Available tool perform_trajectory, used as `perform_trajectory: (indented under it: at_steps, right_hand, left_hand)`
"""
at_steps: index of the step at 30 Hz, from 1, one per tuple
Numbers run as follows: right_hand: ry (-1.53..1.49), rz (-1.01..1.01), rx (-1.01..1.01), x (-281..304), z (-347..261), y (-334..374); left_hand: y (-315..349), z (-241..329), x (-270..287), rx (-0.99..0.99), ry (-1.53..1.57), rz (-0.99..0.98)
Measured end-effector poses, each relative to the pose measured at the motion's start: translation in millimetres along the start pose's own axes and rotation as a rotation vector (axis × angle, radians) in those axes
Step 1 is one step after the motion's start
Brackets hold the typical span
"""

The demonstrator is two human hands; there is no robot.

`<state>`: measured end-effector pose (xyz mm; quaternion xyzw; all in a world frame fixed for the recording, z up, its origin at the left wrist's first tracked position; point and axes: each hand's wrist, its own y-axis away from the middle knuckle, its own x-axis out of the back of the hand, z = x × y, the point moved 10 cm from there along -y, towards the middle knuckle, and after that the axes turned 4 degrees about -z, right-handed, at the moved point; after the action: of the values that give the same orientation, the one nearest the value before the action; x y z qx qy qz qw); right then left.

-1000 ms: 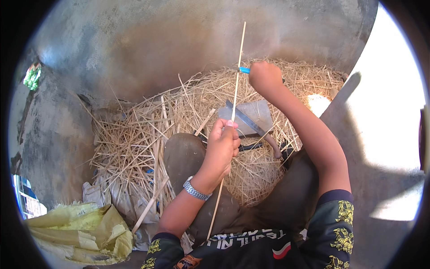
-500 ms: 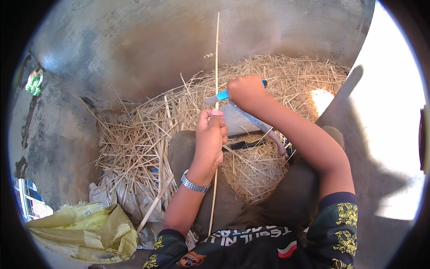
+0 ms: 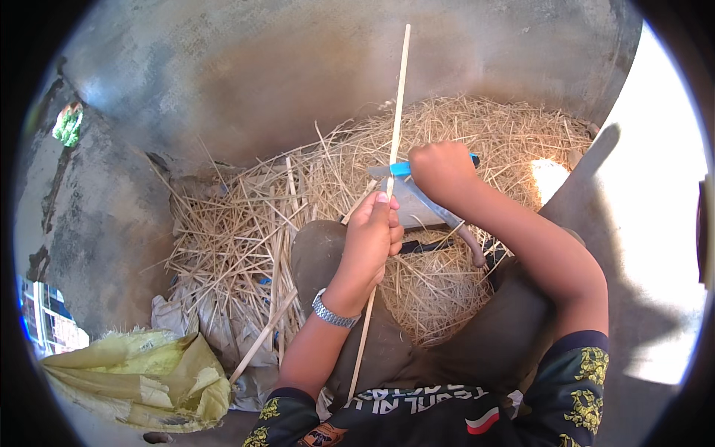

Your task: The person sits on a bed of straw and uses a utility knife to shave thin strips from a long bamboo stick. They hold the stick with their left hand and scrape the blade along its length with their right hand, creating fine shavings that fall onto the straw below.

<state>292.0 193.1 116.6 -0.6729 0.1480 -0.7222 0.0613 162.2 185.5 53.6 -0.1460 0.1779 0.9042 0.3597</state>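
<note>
My left hand (image 3: 369,237) is closed round a long, thin pale strip (image 3: 401,93), which looks like bamboo. The strip stands nearly upright in the view, leaning slightly right, its lower end by my shirt. In my right hand (image 3: 447,173) is a blue-handled utility knife (image 3: 401,169), its blade lying across the strip just above my left thumb. Behind the hands, a larger knife with a brown curved handle (image 3: 471,244) lies on or against a grey block (image 3: 418,212); my right hand partly hides it.
Pale shavings (image 3: 506,141) heap along the concrete wall (image 3: 298,82), and loose strips (image 3: 231,223) lie at left. A torn yellowish sack (image 3: 141,380) sits at lower left. Between my legs are more shavings (image 3: 439,298) and a black object (image 3: 424,244).
Both hands and the strip appear farther right, with the background also shifted slightly. The strip now leans more to the right and shows a broader face. Both grips stay the same.
</note>
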Motion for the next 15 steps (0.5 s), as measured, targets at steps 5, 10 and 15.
perform_trajectory:
  at_steps: [5, 10, 15]
  right_hand:
    - [-0.012, 0.002, 0.015, -2.2, -11.9, 5.1]
    - [0.058, 0.104, 0.062, -1.4, -9.6, -9.3]
    - [0.052, 0.212, 0.091, 12.0, -13.1, -16.7]
  left_hand:
    - [-2.6, 1.2, 10.7, -0.173, -0.244, 0.067]
    - [-11.8, 8.2, 18.0, -0.271, -0.392, 0.132]
    - [-9.8, 17.5, 24.5, -0.324, -0.563, 0.199]
